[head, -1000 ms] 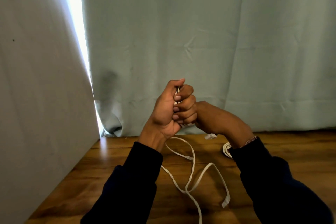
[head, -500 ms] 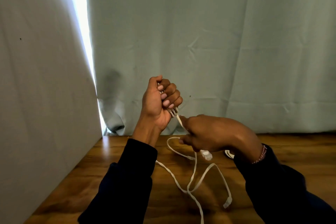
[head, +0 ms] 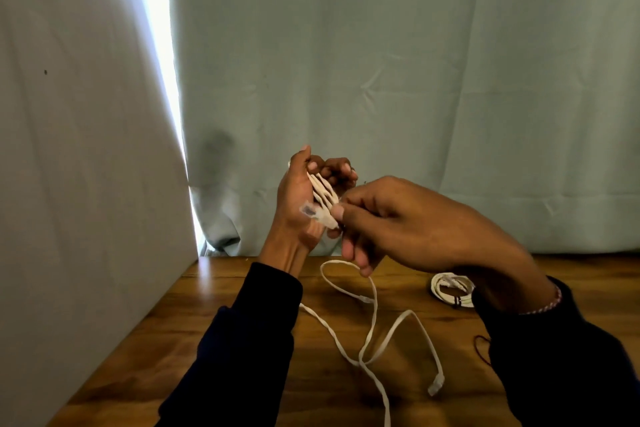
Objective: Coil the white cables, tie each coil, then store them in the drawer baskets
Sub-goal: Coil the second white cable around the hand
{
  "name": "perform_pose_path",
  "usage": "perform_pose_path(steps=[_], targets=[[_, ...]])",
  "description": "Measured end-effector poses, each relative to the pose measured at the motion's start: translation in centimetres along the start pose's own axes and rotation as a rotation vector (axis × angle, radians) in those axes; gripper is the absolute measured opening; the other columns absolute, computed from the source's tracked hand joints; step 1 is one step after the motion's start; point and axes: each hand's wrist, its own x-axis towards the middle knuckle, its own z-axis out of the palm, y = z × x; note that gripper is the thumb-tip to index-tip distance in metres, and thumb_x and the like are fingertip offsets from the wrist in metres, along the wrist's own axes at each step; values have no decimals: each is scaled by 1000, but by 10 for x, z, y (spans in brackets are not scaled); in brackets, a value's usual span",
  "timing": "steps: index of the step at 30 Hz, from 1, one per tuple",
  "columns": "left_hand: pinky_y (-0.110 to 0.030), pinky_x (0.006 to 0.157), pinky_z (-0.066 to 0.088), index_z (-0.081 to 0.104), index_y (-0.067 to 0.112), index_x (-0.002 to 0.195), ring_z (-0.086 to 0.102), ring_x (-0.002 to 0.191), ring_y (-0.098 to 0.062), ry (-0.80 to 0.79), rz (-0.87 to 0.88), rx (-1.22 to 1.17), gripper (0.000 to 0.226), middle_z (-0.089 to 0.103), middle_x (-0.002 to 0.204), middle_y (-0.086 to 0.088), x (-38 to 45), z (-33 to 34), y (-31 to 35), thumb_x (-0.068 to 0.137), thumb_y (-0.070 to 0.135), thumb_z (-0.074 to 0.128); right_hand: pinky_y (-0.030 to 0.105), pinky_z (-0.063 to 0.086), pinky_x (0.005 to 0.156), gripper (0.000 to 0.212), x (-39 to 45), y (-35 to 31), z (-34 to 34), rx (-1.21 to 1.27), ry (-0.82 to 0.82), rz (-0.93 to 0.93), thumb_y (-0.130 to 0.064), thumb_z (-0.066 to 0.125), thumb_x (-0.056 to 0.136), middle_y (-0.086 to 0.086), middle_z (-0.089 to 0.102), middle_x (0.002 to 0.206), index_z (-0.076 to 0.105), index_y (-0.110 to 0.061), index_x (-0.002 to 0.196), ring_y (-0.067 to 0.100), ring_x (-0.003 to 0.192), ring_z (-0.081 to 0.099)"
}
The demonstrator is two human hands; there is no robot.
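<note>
Above a brown wooden table (head: 242,322), both hands work on a flat white cable (head: 323,194). The left hand (head: 301,194) is raised with its palm turned right; several loops of the cable lie across that palm, and the fingers curl loosely over them near their upper ends, thumb pointing up. The right hand (head: 408,222) comes in from the right and pinches the cable's end between thumb and forefinger just beside the left palm; a clear plastic plug (head: 308,211) sticks out to the left of that pinch, over the heel of the left hand. The other right fingers hang bent, holding nothing that can be seen.

On the table below, a loose white cable (head: 372,329) lies in open, crossing loops, with a clear connector (head: 437,384) at its near right end. Farther right, a coiled white cable (head: 448,288) lies on the wood, partly hidden by the right wrist; whether it is tied cannot be told. A thin dark cord (head: 479,343) lies by the right sleeve. Pale green curtains (head: 415,80) hang behind the table, and a bright gap (head: 156,45) opens between them at the left.
</note>
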Motion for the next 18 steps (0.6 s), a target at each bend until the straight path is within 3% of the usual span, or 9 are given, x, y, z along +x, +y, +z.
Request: perform_pose_path(steps=[3, 7, 9, 14, 18], targets=[[-33, 68, 53, 42, 19, 64, 63, 65, -22, -23, -33, 1, 44, 60, 62, -9, -3, 2, 0, 103, 41, 41, 27, 58, 69, 15, -2, 2, -9, 35, 6, -81, -20, 57, 100, 4, 73, 86, 70, -12, 101, 15, 73, 70], [-23, 37, 44, 40, 18, 68, 52, 44, -16, -5, -58, 152, 43, 45, 60, -7, -11, 8, -3, 104, 41, 40, 12, 47, 57, 16, 1, 5, -11, 126, 158, -133, -21, 65, 94, -3, 67, 67, 75, -8, 95, 4, 60, 61], [-23, 37, 44, 42, 16, 69, 49, 46, -16, -48, -18, 233, 43, 39, 66, -11, -14, 12, -6, 106, 37, 38, 9, 43, 54, 16, 4, 7, -10, 176, 243, -117, -23, 68, 92, -3, 60, 59, 77, -10, 90, 4, 58, 56], [-26, 44, 46, 52, -2, 80, 55, 45, -17, -187, -1, 434, 59, 57, 55, -8, -17, 17, -9, 108, 44, 27, 10, 44, 50, 12, 6, 9, -12, 240, 342, -94, -21, 71, 89, 11, 68, 68, 77, -10, 86, 10, 57, 60], [-17, 38, 29, 54, -7, 95, 36, 35, -11, -290, -75, 545, 66, 44, 51, -5, -20, 22, -13, 108, 47, 19, 10, 45, 52, 13, 10, 15, -12, 265, 447, -92, -20, 71, 90, 23, 68, 74, 77, -8, 90, 13, 56, 63]])
